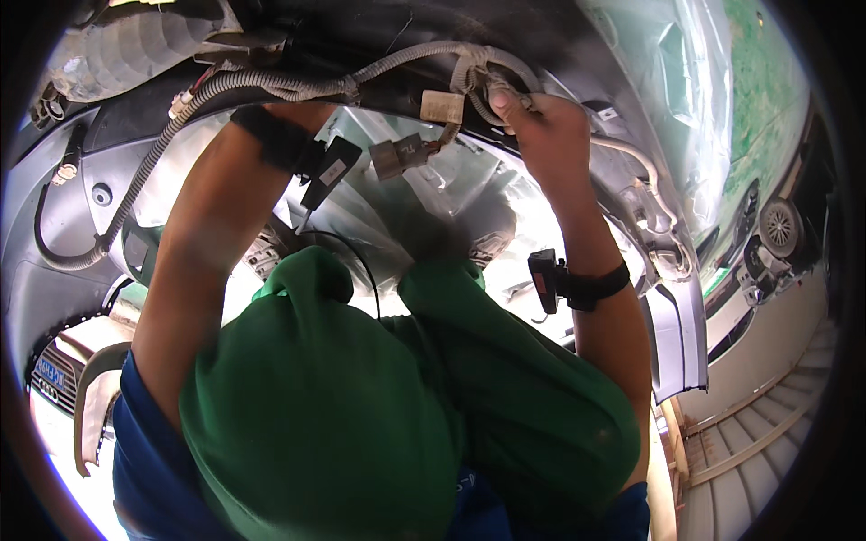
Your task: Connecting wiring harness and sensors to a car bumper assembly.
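Observation:
A wiring harness [401, 59] in grey corrugated sleeving runs along the dark edge of a large plastic car bumper [379, 22]. My right hand [552, 131] is closed on the harness near its taped branch, with the thumb pressed against it. Just left of that hand hangs a grey electrical connector [397, 157] on a short taped lead, below a small beige tag [442, 106]. My left hand [311, 114] reaches behind the bumper edge, so its fingers are hidden. Both wrists wear black straps with small dark devices.
A silver ribbed part [135, 54] sits at the upper left. The harness loops down the left side past a round sensor [101, 193]. Clear plastic sheeting [658, 54] lies at the upper right. A car grille [56, 374] shows at lower left, a wheel [780, 225] at far right.

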Demonstrator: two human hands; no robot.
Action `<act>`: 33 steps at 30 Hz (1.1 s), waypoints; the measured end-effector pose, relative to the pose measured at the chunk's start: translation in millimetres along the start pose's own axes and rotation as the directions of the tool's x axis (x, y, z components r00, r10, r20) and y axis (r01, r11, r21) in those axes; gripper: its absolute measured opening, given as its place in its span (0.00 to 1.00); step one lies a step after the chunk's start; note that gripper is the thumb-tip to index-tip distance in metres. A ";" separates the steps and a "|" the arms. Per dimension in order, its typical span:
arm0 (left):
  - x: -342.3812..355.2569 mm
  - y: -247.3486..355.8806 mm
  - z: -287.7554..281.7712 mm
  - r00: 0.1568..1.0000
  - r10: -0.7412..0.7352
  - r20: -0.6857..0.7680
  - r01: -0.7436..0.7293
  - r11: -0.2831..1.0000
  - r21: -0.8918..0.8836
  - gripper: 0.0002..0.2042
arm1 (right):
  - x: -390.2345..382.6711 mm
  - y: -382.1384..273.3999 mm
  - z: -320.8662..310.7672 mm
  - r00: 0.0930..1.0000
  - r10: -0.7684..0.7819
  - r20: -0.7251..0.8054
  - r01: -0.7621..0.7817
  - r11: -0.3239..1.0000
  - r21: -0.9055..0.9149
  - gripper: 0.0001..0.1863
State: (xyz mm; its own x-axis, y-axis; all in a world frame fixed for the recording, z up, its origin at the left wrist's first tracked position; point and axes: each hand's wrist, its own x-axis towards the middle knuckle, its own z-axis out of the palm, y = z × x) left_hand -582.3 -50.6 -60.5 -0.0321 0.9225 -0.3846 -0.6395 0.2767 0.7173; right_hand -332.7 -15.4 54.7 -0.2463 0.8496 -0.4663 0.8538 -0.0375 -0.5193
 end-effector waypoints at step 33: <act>-21.1 -7.8 -1.3 0.999 0.031 -0.007 -0.031 0.999 -0.017 0.14 | 5.6 -35.9 -29.1 0.979 0.062 0.192 0.062 0.814 -0.577 0.34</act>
State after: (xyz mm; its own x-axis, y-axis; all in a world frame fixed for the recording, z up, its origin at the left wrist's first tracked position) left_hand -577.7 -72.6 -58.7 -0.0572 0.9289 -0.3660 -0.6514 0.2431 0.7188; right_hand -351.4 6.0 91.6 -0.2767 0.7289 -0.6262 0.9447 0.3257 -0.0383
